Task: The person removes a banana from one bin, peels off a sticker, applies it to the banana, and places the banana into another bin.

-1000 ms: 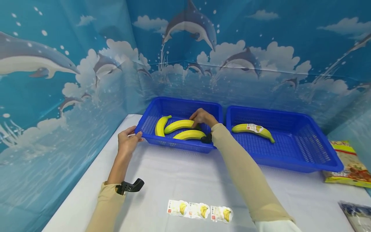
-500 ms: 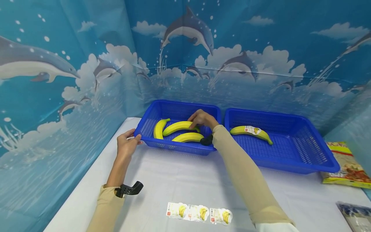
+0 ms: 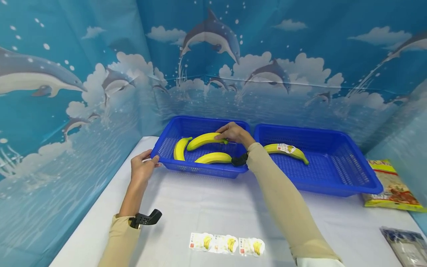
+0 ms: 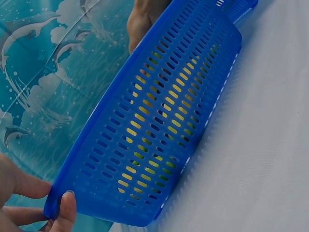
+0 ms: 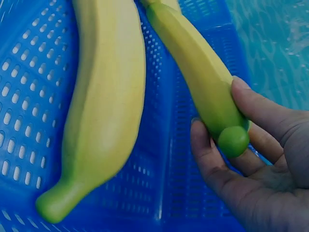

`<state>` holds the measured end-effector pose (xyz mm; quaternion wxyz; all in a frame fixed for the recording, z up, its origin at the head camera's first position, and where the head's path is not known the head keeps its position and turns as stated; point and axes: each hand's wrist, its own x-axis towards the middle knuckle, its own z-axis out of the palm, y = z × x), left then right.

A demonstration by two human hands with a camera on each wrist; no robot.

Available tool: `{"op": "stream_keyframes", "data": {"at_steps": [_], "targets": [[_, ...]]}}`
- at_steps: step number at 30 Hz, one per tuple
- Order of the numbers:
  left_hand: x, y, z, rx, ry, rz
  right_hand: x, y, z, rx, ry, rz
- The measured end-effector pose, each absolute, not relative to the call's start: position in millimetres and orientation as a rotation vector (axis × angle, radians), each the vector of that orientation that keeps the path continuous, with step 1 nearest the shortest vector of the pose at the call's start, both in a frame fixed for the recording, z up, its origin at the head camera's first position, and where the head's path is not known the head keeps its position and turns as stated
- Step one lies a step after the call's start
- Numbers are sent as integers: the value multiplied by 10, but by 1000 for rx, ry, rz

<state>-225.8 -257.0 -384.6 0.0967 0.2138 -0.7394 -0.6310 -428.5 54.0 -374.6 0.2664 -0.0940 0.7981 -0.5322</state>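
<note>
My right hand (image 3: 233,132) pinches one end of a yellow banana (image 3: 205,140) with green tips, holding it over the left blue basket (image 3: 203,168). In the right wrist view, thumb and fingers close around the green end of that banana (image 5: 198,72). Two other bananas lie in this basket: one at the left side (image 3: 180,149), one along the near side (image 3: 213,158), partly behind my wrist camera. My left hand (image 3: 143,166) grips the basket's near left corner. The left wrist view shows the thumb and fingers on the basket rim (image 4: 72,154).
A second blue basket (image 3: 333,189) stands to the right, holding one banana with a label (image 3: 293,152). Several banana stickers (image 3: 227,244) lie on the white table (image 3: 186,207). A food packet (image 3: 393,185) and a grey packet (image 3: 405,244) are at the right. A dolphin-print curtain (image 3: 207,92) encloses the back.
The right hand has gripped the middle banana and raised its right end, shifting it slightly up and back. The left hand stays on the basket corner. The view has shifted slightly.
</note>
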Motion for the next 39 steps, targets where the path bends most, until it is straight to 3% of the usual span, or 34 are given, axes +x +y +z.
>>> {"op": "stream_keyframes", "data": {"at_steps": [19, 39], "targets": [[-2161, -2599, -3832, 669, -2203, -1843, -4078, 708, -3471, -429, 2099, -1610], [-2210, -2513, -3815, 660, -2222, -1846, -3477, 1208, -3329, -621, 2252, -1462]]}}
